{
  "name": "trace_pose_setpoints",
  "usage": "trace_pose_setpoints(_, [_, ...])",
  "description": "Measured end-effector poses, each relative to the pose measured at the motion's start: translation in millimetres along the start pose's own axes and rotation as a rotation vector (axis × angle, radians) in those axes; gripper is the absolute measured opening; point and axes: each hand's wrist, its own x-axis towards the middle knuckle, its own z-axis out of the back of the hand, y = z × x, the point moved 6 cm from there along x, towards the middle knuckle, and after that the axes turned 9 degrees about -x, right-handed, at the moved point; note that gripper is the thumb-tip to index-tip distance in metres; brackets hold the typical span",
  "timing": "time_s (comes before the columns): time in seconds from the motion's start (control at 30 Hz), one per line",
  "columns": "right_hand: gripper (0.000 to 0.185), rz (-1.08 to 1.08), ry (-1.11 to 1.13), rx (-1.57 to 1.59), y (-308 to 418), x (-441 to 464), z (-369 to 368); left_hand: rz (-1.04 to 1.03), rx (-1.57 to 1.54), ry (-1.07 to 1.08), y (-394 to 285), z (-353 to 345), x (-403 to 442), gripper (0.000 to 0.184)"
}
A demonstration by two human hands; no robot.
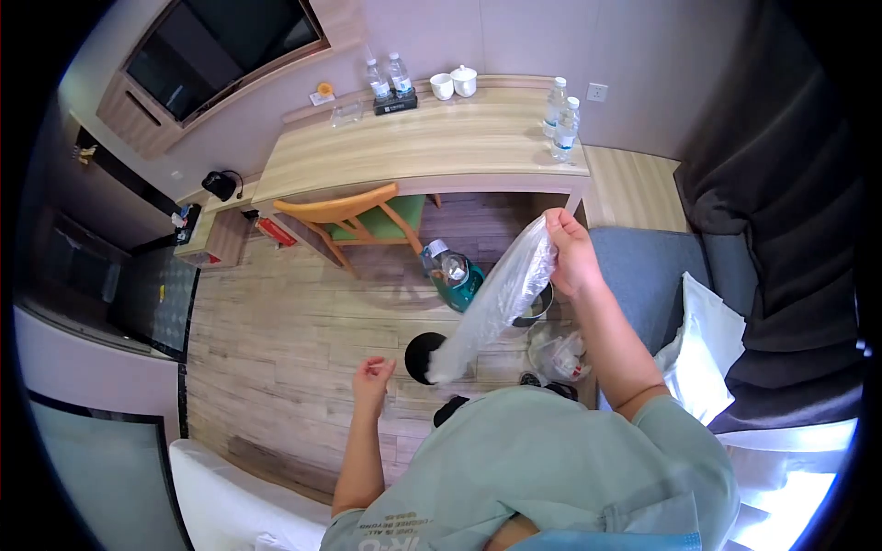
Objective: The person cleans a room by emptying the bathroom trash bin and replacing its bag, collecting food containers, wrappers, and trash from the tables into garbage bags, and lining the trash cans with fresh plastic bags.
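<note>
My right hand (571, 253) is raised and closed on the top end of a long, clear plastic bag (496, 298). The bag hangs slack and slants down to the left, its lower end in front of a black round object (421, 358) on the floor. To the left of that object is my left hand (372, 375), low and apart from the bag, with loosely bent fingers and nothing seen in them. Behind the bag stand a teal container with clear plastic bottles (455, 275) and a round bin (539, 305), partly hidden. A knotted-looking bag of rubbish (560, 354) lies near my feet.
A wooden desk (441, 138) carries water bottles (565, 129), white cups (453, 84) and a black box (395, 103). A chair with a green seat (358, 220) is pushed up to it. A grey sofa (634, 275) with a white pillow (703, 349) stands to the right; a white bed (239, 487) is at lower left.
</note>
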Motion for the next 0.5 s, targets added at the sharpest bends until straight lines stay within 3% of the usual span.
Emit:
trace_pose_setpoints(0.07, [0.011, -0.040, 0.068, -0.005, 4.9, -2.9, -9.2, -0.190, -0.039, -0.034, -11.8, 0.7, 8.8, 0.040])
trace_pose_setpoints(0.2, [0.006, -0.112, 0.052, -0.192, -24.5, -1.5, -18.2, -0.699, -0.082, 0.289, -132.7, -81.1, -45.6, 0.071])
trace_pose_setpoints(0.27, [0.009, -0.153, 0.068, -0.265, -25.9, -11.3, -39.3, -0.784, 0.067, 0.294, -178.3, -118.2, -73.0, 0.071])
trace_pose_setpoints(0.33, [0.023, -0.188, 0.209, -0.249, -19.4, -22.3, -55.2, -0.949, 0.234, 0.121, -188.3, -139.5, -73.9, 0.054])
trace_pose_setpoints(0.37, [0.024, -0.112, 0.220, -0.220, -9.0, -22.3, -54.0, -0.957, 0.233, 0.126, -183.6, -142.4, -67.3, 0.054])
trace_pose_setpoints(0.43, [0.032, 0.034, 0.215, -0.165, 24.5, -28.3, -49.9, -0.392, -0.394, 0.466, -155.7, -150.9, -36.0, 0.028])
trace_pose_setpoints(0.47, [0.048, 0.145, 0.208, -0.301, 32.9, -25.3, -37.0, -0.393, -0.388, 0.474, -156.4, -147.3, -33.1, 0.028])
trace_pose_setpoints(0.5, [0.060, 0.249, 0.264, -0.449, 38.4, -28.5, -29.3, -0.246, -0.489, 0.446, -154.6, -141.0, -29.4, 0.020])
